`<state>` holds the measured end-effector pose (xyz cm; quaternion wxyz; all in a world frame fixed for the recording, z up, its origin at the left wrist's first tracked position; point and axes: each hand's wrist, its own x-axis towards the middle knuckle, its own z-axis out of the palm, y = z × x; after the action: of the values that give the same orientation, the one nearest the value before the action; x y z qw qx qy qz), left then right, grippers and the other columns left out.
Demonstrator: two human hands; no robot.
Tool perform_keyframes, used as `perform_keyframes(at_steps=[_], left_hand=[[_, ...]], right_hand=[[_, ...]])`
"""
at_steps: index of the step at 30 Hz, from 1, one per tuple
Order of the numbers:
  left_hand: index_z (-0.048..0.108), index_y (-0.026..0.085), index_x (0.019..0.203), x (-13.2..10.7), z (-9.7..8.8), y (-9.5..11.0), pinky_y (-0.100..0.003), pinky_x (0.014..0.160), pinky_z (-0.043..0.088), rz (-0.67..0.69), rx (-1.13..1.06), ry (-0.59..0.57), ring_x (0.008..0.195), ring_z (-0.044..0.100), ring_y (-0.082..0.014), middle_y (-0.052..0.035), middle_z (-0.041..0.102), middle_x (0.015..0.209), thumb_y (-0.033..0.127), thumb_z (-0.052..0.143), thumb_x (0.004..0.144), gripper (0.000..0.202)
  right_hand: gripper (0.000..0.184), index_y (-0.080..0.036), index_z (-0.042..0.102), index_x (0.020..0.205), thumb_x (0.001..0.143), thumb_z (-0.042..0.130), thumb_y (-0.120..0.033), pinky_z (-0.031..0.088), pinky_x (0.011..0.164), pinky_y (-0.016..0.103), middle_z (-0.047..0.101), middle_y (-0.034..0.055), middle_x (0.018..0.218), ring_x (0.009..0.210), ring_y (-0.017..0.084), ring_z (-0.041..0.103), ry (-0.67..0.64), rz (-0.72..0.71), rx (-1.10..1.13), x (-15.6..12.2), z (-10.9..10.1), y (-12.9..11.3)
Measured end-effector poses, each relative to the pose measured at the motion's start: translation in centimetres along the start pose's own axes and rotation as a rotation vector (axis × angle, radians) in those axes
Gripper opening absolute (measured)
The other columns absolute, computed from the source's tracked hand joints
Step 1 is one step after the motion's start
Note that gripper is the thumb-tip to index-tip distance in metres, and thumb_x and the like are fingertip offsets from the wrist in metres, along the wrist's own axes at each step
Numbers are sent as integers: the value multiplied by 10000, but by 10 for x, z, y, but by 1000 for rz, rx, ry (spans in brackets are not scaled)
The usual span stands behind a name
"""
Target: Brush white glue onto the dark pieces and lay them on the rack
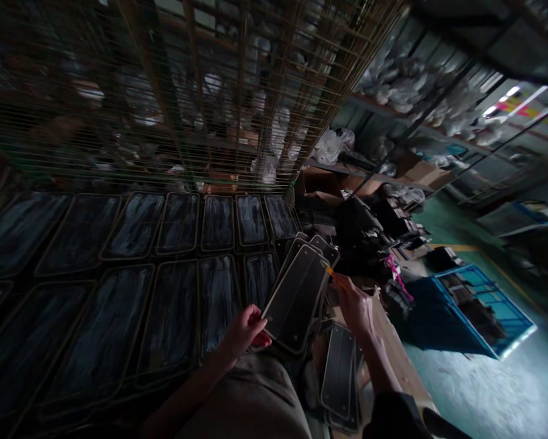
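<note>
The left hand pinches the lower edge of a fanned stack of dark, round-cornered flat panels with pale rims, fingers closed on it, holding it tilted just above the lap. The right hand has its fingers pressed together around a thin orange stick, whose tip meets the front panel's upper right edge. Rows of similar dark panels lie flat, side by side, on the worktop ahead, streaked with grey (any print is too dim to read). Behind them rises a wire mesh cage — and a blue plastic crate sits on the green floor to the right.
</note>
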<state>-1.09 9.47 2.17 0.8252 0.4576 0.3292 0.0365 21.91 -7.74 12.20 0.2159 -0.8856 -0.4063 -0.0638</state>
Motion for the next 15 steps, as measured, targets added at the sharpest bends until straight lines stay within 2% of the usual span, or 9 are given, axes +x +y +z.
perform_keyframes(at_steps=[3, 6, 11, 15], left_hand=[[417, 202, 808, 0, 1, 1, -228, 436, 528, -14, 20, 17, 500, 686, -181, 30, 631, 632, 479, 751, 665, 457], [429, 200, 824, -2, 2, 3, -237, 453, 541, -19, 38, 31, 511, 691, -185, 23, 644, 626, 463, 735, 684, 428], [440, 198, 819, -6, 4, 6, -233, 455, 540, -21, 12, 47, 517, 692, -181, 31, 635, 638, 462, 743, 680, 425], [448, 194, 831, -8, 4, 7, -244, 476, 553, -12, -8, 33, 532, 695, -178, 31, 628, 655, 483, 745, 687, 439]], right_hand=[[379, -196, 656, 1132, 993, 371, -402, 423, 552, 232, 731, 72, 849, 682, 171, 680, -10, -19, -53, 13, 7, 4], [427, -179, 662, 1115, 1002, 331, -425, 392, 521, 230, 719, 70, 782, 631, 171, 666, -33, -23, -72, 13, 12, 6], [360, -195, 627, 1158, 1015, 372, -404, 407, 537, 232, 711, 41, 793, 636, 167, 658, -162, -71, 9, -26, 5, -7], [286, -221, 587, 1193, 1015, 402, -346, 466, 595, 242, 698, 26, 829, 673, 160, 659, -345, -84, 203, -63, -23, -36]])
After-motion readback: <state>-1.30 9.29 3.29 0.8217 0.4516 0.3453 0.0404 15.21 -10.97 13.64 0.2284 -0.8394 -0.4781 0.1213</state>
